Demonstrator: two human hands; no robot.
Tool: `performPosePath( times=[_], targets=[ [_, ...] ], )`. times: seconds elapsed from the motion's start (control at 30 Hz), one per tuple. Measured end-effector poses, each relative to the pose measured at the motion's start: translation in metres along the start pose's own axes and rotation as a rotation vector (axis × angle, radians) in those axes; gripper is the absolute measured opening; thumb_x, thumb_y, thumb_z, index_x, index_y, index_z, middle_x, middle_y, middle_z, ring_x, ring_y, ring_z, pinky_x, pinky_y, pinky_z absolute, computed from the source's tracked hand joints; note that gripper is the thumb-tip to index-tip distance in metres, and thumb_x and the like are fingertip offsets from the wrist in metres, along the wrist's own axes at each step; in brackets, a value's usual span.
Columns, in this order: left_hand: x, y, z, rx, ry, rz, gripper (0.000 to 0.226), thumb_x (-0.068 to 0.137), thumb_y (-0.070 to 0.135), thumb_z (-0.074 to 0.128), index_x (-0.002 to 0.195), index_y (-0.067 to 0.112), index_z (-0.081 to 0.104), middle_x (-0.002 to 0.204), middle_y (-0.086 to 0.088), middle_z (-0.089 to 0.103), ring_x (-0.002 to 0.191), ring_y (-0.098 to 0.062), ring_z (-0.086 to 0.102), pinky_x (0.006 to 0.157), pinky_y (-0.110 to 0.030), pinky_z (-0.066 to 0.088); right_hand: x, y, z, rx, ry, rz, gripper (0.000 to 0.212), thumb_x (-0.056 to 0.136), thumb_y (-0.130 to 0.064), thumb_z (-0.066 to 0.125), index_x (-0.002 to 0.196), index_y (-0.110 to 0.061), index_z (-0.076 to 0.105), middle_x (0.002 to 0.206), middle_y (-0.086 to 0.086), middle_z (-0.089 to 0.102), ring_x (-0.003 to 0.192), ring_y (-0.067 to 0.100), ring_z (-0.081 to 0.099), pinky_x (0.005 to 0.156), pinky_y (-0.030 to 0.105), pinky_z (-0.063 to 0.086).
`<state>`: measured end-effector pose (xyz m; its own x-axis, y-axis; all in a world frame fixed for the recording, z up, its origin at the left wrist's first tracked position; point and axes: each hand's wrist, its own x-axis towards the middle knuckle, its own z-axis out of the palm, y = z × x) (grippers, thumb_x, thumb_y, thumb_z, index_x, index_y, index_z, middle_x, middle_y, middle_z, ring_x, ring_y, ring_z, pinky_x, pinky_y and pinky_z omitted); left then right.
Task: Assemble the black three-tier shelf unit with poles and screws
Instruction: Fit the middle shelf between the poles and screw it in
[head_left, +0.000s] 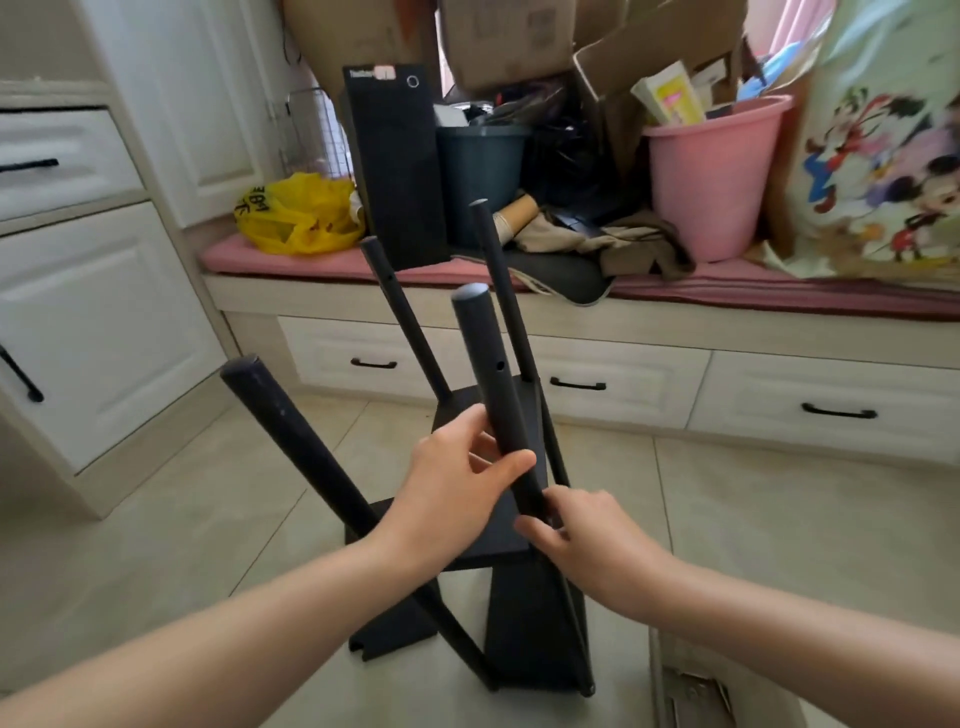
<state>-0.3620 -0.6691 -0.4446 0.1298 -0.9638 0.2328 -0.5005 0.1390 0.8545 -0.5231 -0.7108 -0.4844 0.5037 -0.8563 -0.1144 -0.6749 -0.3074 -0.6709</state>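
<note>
A black shelf unit stands on the tiled floor in front of me, with a black shelf board (506, 535) at mid height and a lower board (535, 629) beneath it. Several black poles rise from it at splayed angles. My left hand (457, 486) wraps around the near middle pole (485, 353), which has a small hole in its side and a grey cap. My right hand (582, 530) grips the same pole lower down, just above the shelf board. A thick pole (291, 431) leans out to the left, and two thinner poles (402, 306) (498, 275) stand behind.
A white window bench with drawers (576, 364) runs across the back under a pink cushion (779, 291). On it stand a black box (400, 166), a yellow bag (301, 215), a dark bin (480, 171) and a pink bucket (711, 176). White cabinets (78, 322) stand left.
</note>
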Motion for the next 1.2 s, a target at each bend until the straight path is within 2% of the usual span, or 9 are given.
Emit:
performPosePath(
  times=[0.13,0.23,0.43,0.5,0.63,0.8,0.9,1.07,1.2],
  targets=[
    [0.0,0.011,0.025,0.001,-0.001,0.034,0.014,0.093,0.031,0.072,0.103,0.035,0.063,0.089,0.031,0.065,0.082,0.008,0.066,0.065,-0.005,0.048,-0.01,0.014,-0.008,0.063,0.042,0.019,0.015,0.101,-0.037,0.051,0.103,-0.024,0.058,0.091,0.0,0.068,0.081,0.016,0.068,0.073,0.031,0.057],
    [0.0,0.016,0.04,-0.014,0.007,0.043,0.013,0.092,0.03,0.073,0.102,0.032,0.065,0.082,0.018,0.068,0.079,0.006,0.067,0.064,-0.008,0.049,-0.013,0.024,-0.012,0.073,0.059,0.026,0.014,0.103,-0.033,0.049,0.11,-0.022,0.056,0.098,0.002,0.069,0.087,0.018,0.068,0.079,0.035,0.058],
    [-0.002,0.012,0.047,0.0,-0.102,0.041,0.014,0.096,0.031,0.067,0.109,0.03,0.065,0.095,0.014,0.071,0.088,0.001,0.069,0.077,-0.015,0.056,-0.018,0.044,-0.016,0.052,0.066,0.041,0.022,0.104,-0.035,0.046,0.123,-0.024,0.051,0.094,-0.002,0.067,0.076,0.007,0.064,0.061,0.018,0.051],
    [-0.005,0.007,0.043,0.056,-0.133,0.013,0.013,0.098,0.031,0.064,0.111,0.03,0.065,0.097,0.012,0.07,0.091,-0.002,0.069,0.082,-0.022,0.058,-0.02,0.051,-0.019,0.048,0.068,0.029,0.023,0.103,-0.036,0.047,0.123,-0.025,0.051,0.095,-0.004,0.067,0.079,0.005,0.064,0.066,0.02,0.052],
    [-0.012,-0.004,0.032,0.173,-0.198,-0.032,0.007,0.098,0.03,0.065,0.101,0.036,0.065,0.096,0.013,0.07,0.09,0.001,0.068,0.079,-0.017,0.057,-0.021,0.065,-0.022,0.05,0.057,0.046,0.022,0.103,-0.039,0.045,0.124,-0.03,0.049,0.101,-0.006,0.068,0.086,0.007,0.065,0.073,0.023,0.054],
    [-0.022,-0.015,0.01,0.312,-0.346,-0.115,0.012,0.095,0.024,0.066,0.089,0.033,0.07,0.089,0.017,0.073,0.086,0.004,0.068,0.075,-0.015,0.054,-0.019,0.081,-0.024,0.075,0.08,0.068,0.015,0.103,-0.039,0.045,0.117,-0.036,0.045,0.096,-0.015,0.064,0.082,0.001,0.062,0.061,0.014,0.047],
    [-0.027,-0.02,-0.007,0.487,-0.475,-0.164,0.011,0.093,0.033,0.067,0.083,0.033,0.071,0.079,0.023,0.069,0.078,0.005,0.066,0.069,-0.012,0.05,-0.02,0.087,-0.025,0.12,0.119,0.058,0.015,0.103,-0.038,0.045,0.113,-0.046,0.038,0.095,-0.019,0.063,0.081,-0.001,0.062,0.059,0.011,0.044],
    [-0.021,-0.033,-0.022,0.563,-0.314,-0.253,0.018,0.093,0.038,0.069,0.108,0.028,0.07,0.102,0.011,0.071,0.093,-0.002,0.065,0.08,-0.015,0.05,-0.018,0.089,-0.028,0.137,0.149,0.047,0.024,0.103,-0.035,0.045,0.098,-0.056,0.033,0.091,-0.024,0.062,0.078,-0.012,0.059,0.056,0.007,0.043],
    [-0.015,-0.035,-0.018,0.417,-0.222,-0.186,0.023,0.092,0.029,0.071,0.11,0.037,0.058,0.101,0.022,0.062,0.087,0.005,0.061,0.067,-0.006,0.045,-0.016,0.086,-0.025,0.12,0.16,0.029,0.023,0.104,-0.036,0.044,0.102,-0.054,0.029,0.09,-0.02,0.063,0.078,-0.003,0.061,0.056,0.014,0.046]
  ],
)
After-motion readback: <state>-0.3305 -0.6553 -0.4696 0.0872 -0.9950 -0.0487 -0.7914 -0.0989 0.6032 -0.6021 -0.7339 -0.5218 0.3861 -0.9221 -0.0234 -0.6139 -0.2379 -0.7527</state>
